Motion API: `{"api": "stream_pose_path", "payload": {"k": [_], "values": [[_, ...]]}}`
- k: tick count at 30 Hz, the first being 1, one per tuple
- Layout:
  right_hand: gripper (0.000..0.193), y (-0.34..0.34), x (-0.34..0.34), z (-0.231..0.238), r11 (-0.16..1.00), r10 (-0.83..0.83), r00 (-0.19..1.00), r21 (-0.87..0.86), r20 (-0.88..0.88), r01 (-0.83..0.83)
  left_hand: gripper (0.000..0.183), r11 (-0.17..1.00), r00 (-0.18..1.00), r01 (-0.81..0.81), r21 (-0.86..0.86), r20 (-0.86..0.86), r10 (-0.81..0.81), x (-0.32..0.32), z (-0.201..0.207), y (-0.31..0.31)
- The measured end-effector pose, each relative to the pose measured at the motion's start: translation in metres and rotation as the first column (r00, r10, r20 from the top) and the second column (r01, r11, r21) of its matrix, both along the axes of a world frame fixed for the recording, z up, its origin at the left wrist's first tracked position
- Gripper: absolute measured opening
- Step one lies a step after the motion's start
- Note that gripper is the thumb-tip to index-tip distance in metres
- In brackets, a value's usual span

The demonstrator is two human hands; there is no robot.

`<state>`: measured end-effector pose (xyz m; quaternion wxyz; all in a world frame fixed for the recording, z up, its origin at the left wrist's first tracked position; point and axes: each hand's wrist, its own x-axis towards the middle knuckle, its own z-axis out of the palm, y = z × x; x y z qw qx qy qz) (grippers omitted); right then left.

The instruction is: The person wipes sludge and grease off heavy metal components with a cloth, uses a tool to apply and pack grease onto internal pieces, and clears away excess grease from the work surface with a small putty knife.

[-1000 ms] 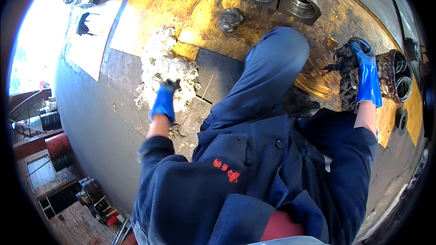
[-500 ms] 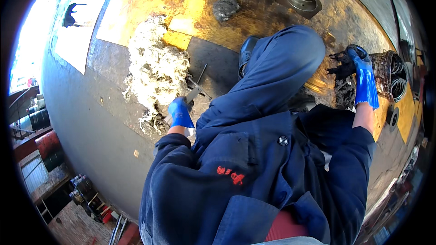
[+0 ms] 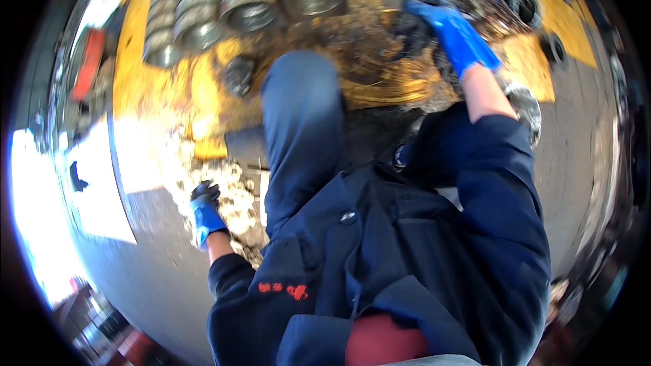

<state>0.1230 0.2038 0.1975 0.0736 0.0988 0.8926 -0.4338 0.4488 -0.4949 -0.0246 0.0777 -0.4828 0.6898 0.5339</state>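
Note:
My left hand [image 3: 207,211], in a blue glove with dark fingertips, is over the pile of white cotton waste [image 3: 234,193] on the floor; its fingers look apart. A pale, straight-edged tool [image 3: 263,196], perhaps the caliper, lies between that pile and my bent knee. At the upper right, my right hand [image 3: 444,24], also gloved in blue, is closed on a wad of black, oily cotton waste [image 3: 409,35]. Beneath it is yellow, oil-stained board [image 3: 386,91]. Right beside that hand stands an oily cylindrical metal part [image 3: 494,1] with round openings.
Several rows of grooved metal cylinders [image 3: 249,3] stand along the far side. A dark grey clump [image 3: 239,74] sits on the yellow board left of my knee. A small dark ring [image 3: 553,47] lies at the right. Beside my right thigh is a shiny round metal thing [image 3: 525,112].
My left hand has let go of the caliper and moved onto the white cotton waste. My right hand keeps the black wad. The view has swung round, bringing more cylinders into sight.

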Motion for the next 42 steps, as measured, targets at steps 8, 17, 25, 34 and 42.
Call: {"api": "stream_pose_path", "payload": {"k": [8,17,25,34,42], "values": [[0.032,-0.030,0.093,0.105,0.860,-0.113,0.966,-0.510,-0.233,-0.023,0.056,0.796,0.692,0.535,0.283,-0.688,-0.220,-0.304,0.265,0.096],[0.031,-0.074,0.024,0.077,0.628,-0.439,0.740,-0.763,-0.509,-0.152,0.064,-0.018,0.379,0.888,0.460,-0.753,-0.537,-0.379,0.314,0.431],[0.034,-0.046,0.026,0.064,0.811,-0.251,0.807,-0.572,-0.535,-0.127,0.060,0.227,0.036,0.932,-0.281,-0.554,-0.832,-0.404,0.320,0.479],[0.043,0.192,0.166,-0.067,0.978,-0.165,0.966,0.092,-0.199,0.186,0.056,-0.656,-0.118,-0.094,-0.749,0.663,-0.739,-0.447,0.287,0.444],[0.023,0.169,0.419,-0.246,0.780,-0.146,0.837,0.582,0.527,-0.230,0.053,-0.773,-0.149,-0.187,-0.606,0.795,-0.588,-0.437,0.251,0.430]]}}
